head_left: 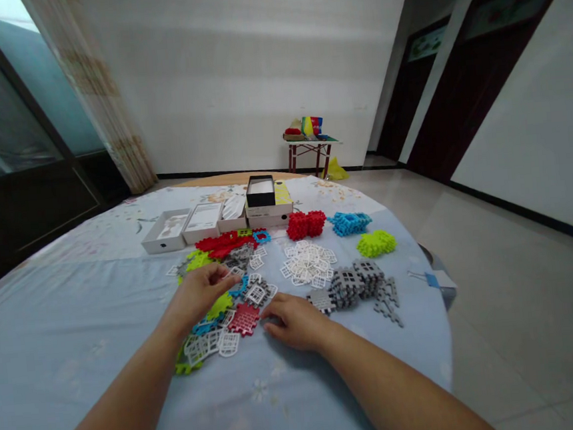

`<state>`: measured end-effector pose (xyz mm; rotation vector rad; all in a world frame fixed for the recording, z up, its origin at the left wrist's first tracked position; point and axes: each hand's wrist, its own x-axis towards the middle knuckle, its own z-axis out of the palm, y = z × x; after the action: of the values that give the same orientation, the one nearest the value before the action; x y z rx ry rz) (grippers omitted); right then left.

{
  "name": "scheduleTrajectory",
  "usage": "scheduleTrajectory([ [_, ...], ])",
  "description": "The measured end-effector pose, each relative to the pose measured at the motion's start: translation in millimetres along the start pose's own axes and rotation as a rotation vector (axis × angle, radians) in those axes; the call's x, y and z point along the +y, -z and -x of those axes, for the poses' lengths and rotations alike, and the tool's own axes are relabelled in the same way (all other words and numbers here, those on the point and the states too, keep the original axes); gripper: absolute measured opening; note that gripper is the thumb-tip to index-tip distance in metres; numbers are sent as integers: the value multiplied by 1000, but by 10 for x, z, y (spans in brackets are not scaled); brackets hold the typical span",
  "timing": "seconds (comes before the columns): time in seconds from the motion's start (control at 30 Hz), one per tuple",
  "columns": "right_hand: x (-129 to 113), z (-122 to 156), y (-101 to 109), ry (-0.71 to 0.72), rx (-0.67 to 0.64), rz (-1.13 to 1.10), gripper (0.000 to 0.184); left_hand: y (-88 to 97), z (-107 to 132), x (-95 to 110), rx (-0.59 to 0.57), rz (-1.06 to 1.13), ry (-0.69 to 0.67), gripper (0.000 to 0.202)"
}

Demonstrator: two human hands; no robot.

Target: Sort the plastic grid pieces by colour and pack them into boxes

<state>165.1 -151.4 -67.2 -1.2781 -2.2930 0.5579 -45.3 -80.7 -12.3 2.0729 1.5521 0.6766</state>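
My left hand [204,292] is over the mixed pile of plastic building pieces, thumb and fingers pinched on a white lattice window piece [235,271]. My right hand [293,320] rests at the pile's right edge, fingers loosely curled with a gap between thumb and forefinger; I see nothing held there. Beside its fingertips are a red square tile [245,319] and a gray tile with a white window [256,294]. Lime green pieces [219,306] lie partly under my left hand. More white window pieces [229,344] are at the near end of the pile.
Sorted heaps stand to the right: white windows [309,264], gray tiles [347,286], red pieces [306,224], blue pieces [349,223], lime green pieces [376,243]. Behind are open white boxes [167,232] and a black box [260,190]. The round table's cloth [79,367] drops away at right.
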Motion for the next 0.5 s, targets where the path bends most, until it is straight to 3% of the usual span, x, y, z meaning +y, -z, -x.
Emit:
scheduleTrajectory([
  [0.17,-8,-7,6,-4,-1,-6,24,-372,-366,338,-123,156,-56,38],
  [0.3,-10,-10,7,1,-3,0,23,-573,-628,625,-150,469,3,47],
  [0.4,-11,-9,12,7,-1,3,23,-552,-653,667,-92,462,-23,58],
  [0.5,-11,-8,22,1,-8,-2,23,-407,-521,511,-32,295,-97,52],
])
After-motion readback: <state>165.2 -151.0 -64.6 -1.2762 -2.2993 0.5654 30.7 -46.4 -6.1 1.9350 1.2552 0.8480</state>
